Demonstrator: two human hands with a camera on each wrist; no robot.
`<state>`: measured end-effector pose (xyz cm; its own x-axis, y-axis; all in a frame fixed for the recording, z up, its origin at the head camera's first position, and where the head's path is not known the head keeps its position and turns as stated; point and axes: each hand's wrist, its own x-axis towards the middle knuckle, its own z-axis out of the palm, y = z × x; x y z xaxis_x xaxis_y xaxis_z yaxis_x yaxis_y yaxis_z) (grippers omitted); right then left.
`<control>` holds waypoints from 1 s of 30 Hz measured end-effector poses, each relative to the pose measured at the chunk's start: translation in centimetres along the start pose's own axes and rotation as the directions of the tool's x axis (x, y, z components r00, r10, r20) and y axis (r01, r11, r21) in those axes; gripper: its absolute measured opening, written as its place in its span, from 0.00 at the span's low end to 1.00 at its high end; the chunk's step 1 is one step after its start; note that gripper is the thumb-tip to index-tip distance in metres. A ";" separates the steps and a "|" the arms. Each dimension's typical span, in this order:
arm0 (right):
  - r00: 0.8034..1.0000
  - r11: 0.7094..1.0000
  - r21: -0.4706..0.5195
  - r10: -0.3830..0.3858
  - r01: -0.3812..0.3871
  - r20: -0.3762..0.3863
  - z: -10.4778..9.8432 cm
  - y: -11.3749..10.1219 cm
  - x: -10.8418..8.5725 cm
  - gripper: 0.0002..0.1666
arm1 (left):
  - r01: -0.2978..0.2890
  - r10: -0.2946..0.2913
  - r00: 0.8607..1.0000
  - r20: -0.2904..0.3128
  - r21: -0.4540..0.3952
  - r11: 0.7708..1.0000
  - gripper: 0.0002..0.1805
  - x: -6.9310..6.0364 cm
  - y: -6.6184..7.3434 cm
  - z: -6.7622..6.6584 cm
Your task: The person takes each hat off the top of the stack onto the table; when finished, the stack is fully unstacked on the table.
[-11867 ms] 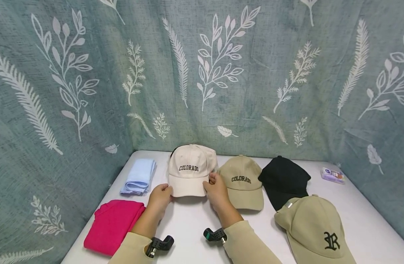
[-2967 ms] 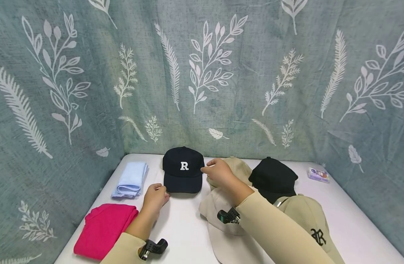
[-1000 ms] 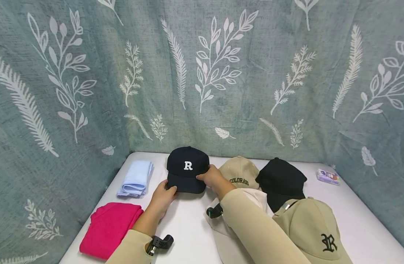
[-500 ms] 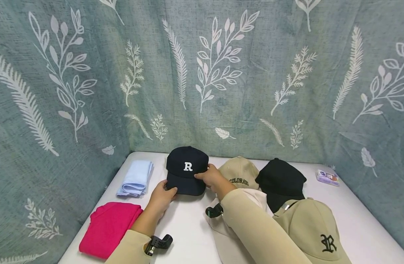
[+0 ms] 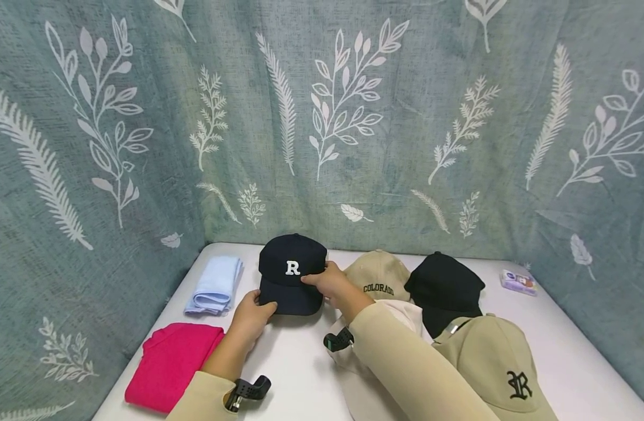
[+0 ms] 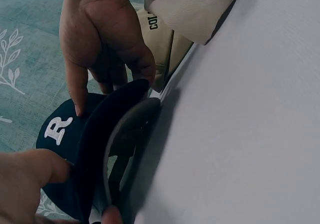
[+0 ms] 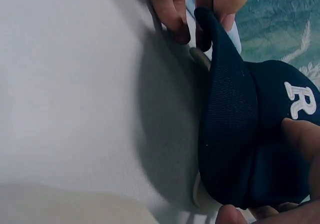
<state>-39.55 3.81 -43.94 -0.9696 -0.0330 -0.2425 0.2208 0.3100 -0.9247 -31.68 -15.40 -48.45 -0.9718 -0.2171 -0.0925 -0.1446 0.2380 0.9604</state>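
Observation:
A navy cap [image 5: 292, 252] with a white R stands at the back of the table, held between both hands. My left hand [image 5: 251, 316] pinches the left side of its brim, thumb on top. At its right side my right hand [image 5: 336, 285] grips the cap, the thumb lying on the front panel near the R and the fingers behind. In the left wrist view, a second, greyish brim [image 6: 116, 129] shows just under the navy one; most of that lower cap is hidden.
Right of the hands lie a cream cap [image 5: 364, 392], partly under my right sleeve, a tan COLORADO cap [image 5: 378, 275], a black cap [image 5: 445, 286] and a khaki cap [image 5: 495, 356]. A purple packet [image 5: 519, 282] lies back right. Folded blue cloth [image 5: 214, 285] and pink cloth [image 5: 174, 365] lie left.
The cream cap went from the back stack to the front right, uncovering the navy cap. Both hands, apart from the navy cap 3 seconds ago, now grip it; it has barely shifted since.

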 end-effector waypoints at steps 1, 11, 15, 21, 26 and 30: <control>1.000 1.000 -0.010 -0.010 0.010 -0.002 0.0 -0.1 -0.1 0.54 | -0.001 0.001 1.000 -0.002 0.010 1.000 0.38 -0.1 0.1 -0.1; 0.993 0.992 -0.037 -0.120 0.119 -0.013 -0.2 -0.6 -2.0 0.49 | -0.008 0.007 1.000 0.014 0.084 0.996 0.38 -1.7 0.4 -1.2; 0.990 0.985 -0.096 -0.143 0.142 -0.010 -0.2 -0.7 -2.6 0.50 | -0.026 0.025 1.000 0.009 0.073 0.997 0.36 -2.4 0.4 -1.4; 0.980 0.950 -0.248 -0.199 0.187 -0.024 -0.2 -0.5 -3.5 0.54 | -0.029 0.029 1.000 -0.002 0.080 0.996 0.36 -3.5 0.5 -1.6; 0.971 0.914 -0.347 -0.236 0.210 -0.034 0.0 -0.8 -4.7 0.55 | -0.041 0.043 0.999 -0.020 0.102 0.994 0.35 -4.0 0.7 -2.0; 0.964 0.899 -0.367 -0.266 0.239 -0.025 -0.2 -1.2 -5.6 0.55 | -0.046 0.047 0.999 -0.013 0.093 0.995 0.35 -4.3 0.8 -2.3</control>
<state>-34.38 3.79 -41.44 -0.9957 -0.0903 0.0199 -0.0718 0.6197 -0.7815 -27.22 -16.48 -46.71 -0.9749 -0.2183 -0.0437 -0.1169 0.3346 0.9351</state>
